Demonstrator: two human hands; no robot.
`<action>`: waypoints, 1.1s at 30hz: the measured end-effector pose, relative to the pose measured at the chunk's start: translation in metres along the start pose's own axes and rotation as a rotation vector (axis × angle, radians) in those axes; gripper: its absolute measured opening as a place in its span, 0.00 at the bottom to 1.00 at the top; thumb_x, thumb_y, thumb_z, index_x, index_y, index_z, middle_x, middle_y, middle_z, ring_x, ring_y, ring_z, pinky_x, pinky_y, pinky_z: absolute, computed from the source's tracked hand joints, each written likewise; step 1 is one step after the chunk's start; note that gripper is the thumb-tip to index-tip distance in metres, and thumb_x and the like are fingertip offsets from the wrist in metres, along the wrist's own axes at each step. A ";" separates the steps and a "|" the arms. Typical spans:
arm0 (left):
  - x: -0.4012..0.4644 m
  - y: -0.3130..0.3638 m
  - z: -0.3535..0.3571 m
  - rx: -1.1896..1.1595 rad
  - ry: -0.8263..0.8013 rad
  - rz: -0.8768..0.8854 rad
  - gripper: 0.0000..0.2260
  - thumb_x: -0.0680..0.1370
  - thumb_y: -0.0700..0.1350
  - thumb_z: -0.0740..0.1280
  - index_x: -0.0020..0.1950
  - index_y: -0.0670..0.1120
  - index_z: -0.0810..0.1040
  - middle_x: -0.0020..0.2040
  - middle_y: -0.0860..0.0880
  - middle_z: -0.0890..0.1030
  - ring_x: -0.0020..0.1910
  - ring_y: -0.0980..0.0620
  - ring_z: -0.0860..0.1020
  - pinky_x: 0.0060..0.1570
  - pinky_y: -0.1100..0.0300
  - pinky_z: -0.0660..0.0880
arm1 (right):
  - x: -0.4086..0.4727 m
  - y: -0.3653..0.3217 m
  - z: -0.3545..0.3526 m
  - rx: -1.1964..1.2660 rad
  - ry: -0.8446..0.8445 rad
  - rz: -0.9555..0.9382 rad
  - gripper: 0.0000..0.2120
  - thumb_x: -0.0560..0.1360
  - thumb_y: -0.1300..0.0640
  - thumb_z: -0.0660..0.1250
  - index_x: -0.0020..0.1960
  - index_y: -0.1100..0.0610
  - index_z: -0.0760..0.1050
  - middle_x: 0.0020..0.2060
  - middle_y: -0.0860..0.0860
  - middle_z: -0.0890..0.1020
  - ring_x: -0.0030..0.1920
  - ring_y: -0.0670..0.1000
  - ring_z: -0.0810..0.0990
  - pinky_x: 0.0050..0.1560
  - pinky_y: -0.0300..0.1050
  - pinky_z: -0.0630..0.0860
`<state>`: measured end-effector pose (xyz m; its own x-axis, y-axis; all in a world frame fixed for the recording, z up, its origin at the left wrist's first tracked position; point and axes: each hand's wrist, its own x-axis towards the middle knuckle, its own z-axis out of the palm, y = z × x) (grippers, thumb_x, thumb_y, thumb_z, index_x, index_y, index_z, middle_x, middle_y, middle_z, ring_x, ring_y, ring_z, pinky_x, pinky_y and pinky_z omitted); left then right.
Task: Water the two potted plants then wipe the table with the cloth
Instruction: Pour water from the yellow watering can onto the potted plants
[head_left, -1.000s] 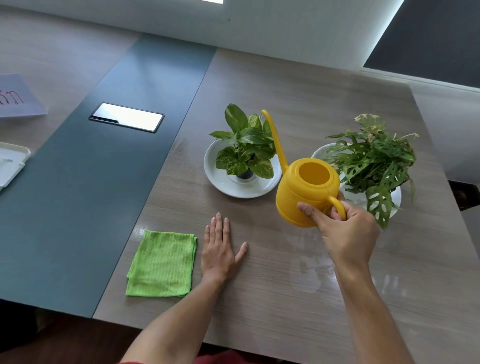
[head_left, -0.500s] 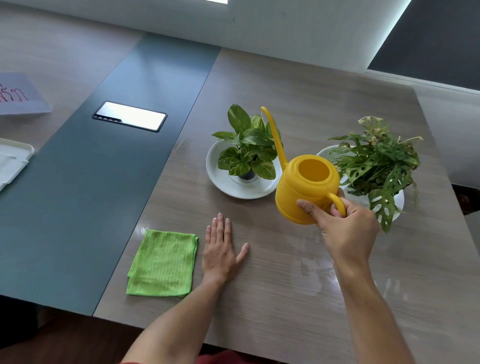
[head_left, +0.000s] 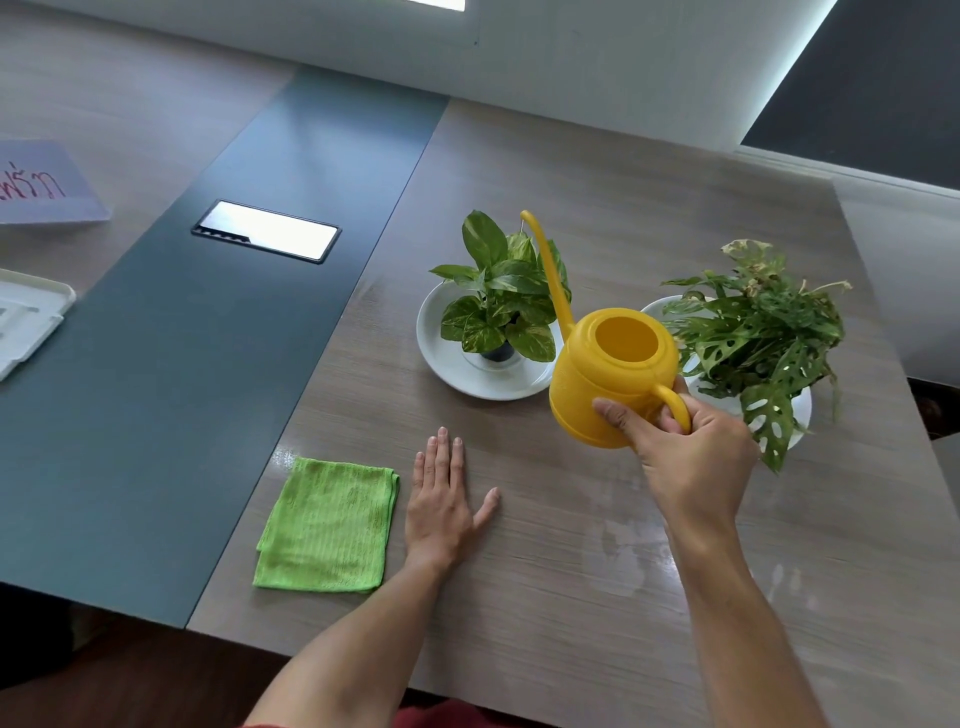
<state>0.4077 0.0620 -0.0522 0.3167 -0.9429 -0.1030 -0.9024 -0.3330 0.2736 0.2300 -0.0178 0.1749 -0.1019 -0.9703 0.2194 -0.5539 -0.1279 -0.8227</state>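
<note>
Right now the right hand (head_left: 691, 457) grips the handle of 1 yellow watering can (head_left: 613, 374), fingers (head_left: 615, 413) curled round it, can held off the table (head_left: 571, 597) w/ spout over the left plant (head_left: 501, 296). Left hand (head_left: 441, 499) lies flat on the table, fingers straight & close together, thumb out, just beside 1 green cloth (head_left: 327, 525). 2 plants total, 2nd plant (head_left: 758, 338) at right, each on a white plate (head_left: 441, 358).

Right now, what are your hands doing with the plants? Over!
Right hand grips yellow watering can, spout over left plant. Left hand flat on table, beside green cloth. Nothing in the way.
</note>
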 end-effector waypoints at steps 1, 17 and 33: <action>0.000 0.000 0.000 0.003 -0.002 -0.001 0.40 0.79 0.67 0.48 0.81 0.41 0.49 0.82 0.42 0.45 0.81 0.44 0.45 0.79 0.50 0.39 | 0.000 0.000 0.000 -0.006 0.000 -0.001 0.26 0.58 0.39 0.79 0.25 0.52 0.66 0.26 0.57 0.79 0.41 0.58 0.84 0.36 0.54 0.81; 0.000 0.001 -0.001 -0.015 -0.013 -0.008 0.40 0.79 0.67 0.49 0.82 0.42 0.47 0.82 0.42 0.43 0.81 0.44 0.43 0.79 0.51 0.38 | 0.000 -0.003 0.003 -0.022 -0.013 -0.037 0.27 0.59 0.41 0.81 0.25 0.50 0.64 0.21 0.44 0.69 0.24 0.44 0.66 0.28 0.40 0.68; 0.000 0.000 0.002 0.012 -0.010 -0.011 0.40 0.79 0.67 0.49 0.82 0.42 0.47 0.82 0.42 0.43 0.81 0.45 0.42 0.79 0.52 0.38 | -0.002 -0.007 0.001 -0.056 -0.026 -0.039 0.33 0.57 0.34 0.77 0.28 0.64 0.69 0.25 0.60 0.77 0.26 0.51 0.70 0.29 0.46 0.74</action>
<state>0.4073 0.0621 -0.0545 0.3235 -0.9391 -0.1158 -0.9024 -0.3430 0.2607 0.2344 -0.0155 0.1797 -0.0586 -0.9699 0.2365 -0.6029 -0.1544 -0.7828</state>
